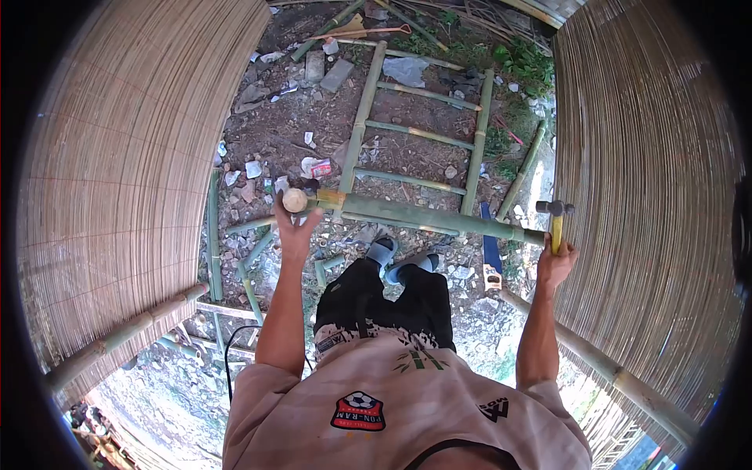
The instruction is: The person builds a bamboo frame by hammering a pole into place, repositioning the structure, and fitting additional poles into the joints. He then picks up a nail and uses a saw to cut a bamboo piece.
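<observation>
A thick green bamboo pole [427, 215] spans the space between my hands, level in front of my legs. At its left end, where the surface is stripped pale, my left hand [296, 229] is closed around it. A round, pale wooden end [294, 200] faces up between those fingers; what it belongs to is hidden. My right hand [558, 265] grips the yellow handle of a hammer [556, 210], its metal head upward, together with the pole's right end. Beyond the pole lies a bamboo ladder-like frame [369, 100] with several rungs.
A handsaw [491, 254] with a blue blade lies near my right forearm. Slatted bamboo screens [149, 149] rise on the left and right [650, 157]. Grey bricks [338, 76], litter and a loose bamboo length [523, 168] are on the rubble ground. My sandalled feet [382, 252] stand just below the pole.
</observation>
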`<state>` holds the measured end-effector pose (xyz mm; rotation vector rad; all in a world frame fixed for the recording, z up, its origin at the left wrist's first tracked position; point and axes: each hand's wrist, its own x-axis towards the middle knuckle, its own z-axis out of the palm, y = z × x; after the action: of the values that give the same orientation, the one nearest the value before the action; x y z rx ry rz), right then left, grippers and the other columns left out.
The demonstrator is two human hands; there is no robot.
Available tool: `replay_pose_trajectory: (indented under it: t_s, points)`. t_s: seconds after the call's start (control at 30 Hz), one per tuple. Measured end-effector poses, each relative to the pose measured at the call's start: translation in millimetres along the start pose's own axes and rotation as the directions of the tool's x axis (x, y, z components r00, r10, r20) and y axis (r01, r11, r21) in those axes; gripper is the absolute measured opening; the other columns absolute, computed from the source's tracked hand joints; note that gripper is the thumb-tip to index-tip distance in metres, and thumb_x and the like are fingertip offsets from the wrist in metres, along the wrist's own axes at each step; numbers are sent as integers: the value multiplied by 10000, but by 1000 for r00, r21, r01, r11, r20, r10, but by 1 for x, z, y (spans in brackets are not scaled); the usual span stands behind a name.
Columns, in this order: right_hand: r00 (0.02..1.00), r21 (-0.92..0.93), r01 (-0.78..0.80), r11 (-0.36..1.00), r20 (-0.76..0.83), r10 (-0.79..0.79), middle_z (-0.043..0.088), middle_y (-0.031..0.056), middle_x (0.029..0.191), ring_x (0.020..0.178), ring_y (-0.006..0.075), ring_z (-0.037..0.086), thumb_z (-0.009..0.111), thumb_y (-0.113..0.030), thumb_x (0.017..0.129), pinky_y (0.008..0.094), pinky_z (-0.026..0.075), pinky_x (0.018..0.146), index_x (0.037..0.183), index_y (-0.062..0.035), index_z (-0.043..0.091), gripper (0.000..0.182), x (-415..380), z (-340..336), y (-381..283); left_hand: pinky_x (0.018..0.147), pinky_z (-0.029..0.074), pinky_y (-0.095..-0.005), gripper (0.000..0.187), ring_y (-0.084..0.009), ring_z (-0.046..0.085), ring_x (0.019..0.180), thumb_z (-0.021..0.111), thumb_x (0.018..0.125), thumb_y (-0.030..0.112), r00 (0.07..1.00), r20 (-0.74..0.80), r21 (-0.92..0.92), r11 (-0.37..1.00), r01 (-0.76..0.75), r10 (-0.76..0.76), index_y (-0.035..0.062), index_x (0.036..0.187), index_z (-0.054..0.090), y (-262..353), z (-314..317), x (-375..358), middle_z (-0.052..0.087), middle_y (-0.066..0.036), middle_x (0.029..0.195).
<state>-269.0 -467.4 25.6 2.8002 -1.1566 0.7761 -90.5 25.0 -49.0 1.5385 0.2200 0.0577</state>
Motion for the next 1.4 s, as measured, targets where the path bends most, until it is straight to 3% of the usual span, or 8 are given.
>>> replay_pose_trajectory:
  t_s: [0.47,0.53,0.6,0.8,1.0,1.07,1.13,1.4]
  points:
    - [587,425,-621,659,809,31,414,-15,582,573,62,367,837,-194,768,289,335,488,666,-4,540,367,-123,-19,-90,940,458,-333,617,-210,564,1153,738,864,311,906,-11,14,906,423,-423,46,1369,501,82,-6,34,599,-125,1266]
    - [593,426,-563,708,805,-13,433,4,562,540,72,372,783,-216,831,297,332,470,665,-6,532,368,-112,-27,-104,885,497,-343,588,-230,634,1060,771,831,315,946,152,737,671,84,-286,14,1294,568,103,20,43,655,-164,1176]
    - [501,392,-630,670,865,-35,460,19,551,511,88,411,695,-245,908,299,354,469,689,-9,549,354,-106,-31,-119,826,523,-346,610,-223,682,924,818,775,327,943,250,764,643,-51,-222,-8,1238,606,97,19,50,701,-171,1033]
    - [322,262,-596,759,944,-73,509,-16,619,530,41,455,501,-233,1021,220,372,480,1008,-15,577,231,-105,-44,-204,755,542,-357,685,-290,698,813,880,675,331,710,434,830,553,-76,-554,-39,1182,607,136,39,74,701,-179,921]
    - [257,156,-711,686,965,46,575,35,705,601,80,516,488,-116,1008,246,457,588,1528,-102,261,568,-108,-33,-303,797,527,-415,619,-338,620,1058,814,774,330,849,305,663,736,136,-432,-14,1223,562,86,16,60,607,-229,1151]
    - [267,213,-722,658,964,-20,599,52,767,604,76,514,491,-81,1001,242,466,600,1505,-104,329,530,-105,-24,-320,837,534,-367,614,-275,617,974,747,852,325,683,169,538,647,540,-710,-14,1297,494,91,15,75,616,-99,1094]
    - [254,192,-703,685,967,-10,632,80,826,609,80,533,498,-54,993,243,471,599,1484,-106,377,508,-97,-21,-331,838,560,-395,585,-275,617,985,689,882,360,-38,115,8,-38,999,-993,19,1309,481,89,6,96,603,-115,1090]
    - [234,258,-585,769,961,-145,664,227,1120,766,274,714,540,-14,955,346,541,654,1446,-99,412,514,-80,15,-339,604,571,-324,730,-206,661,666,783,769,464,-298,111,464,-215,859,-948,-4,1241,481,47,19,120,580,-105,942]
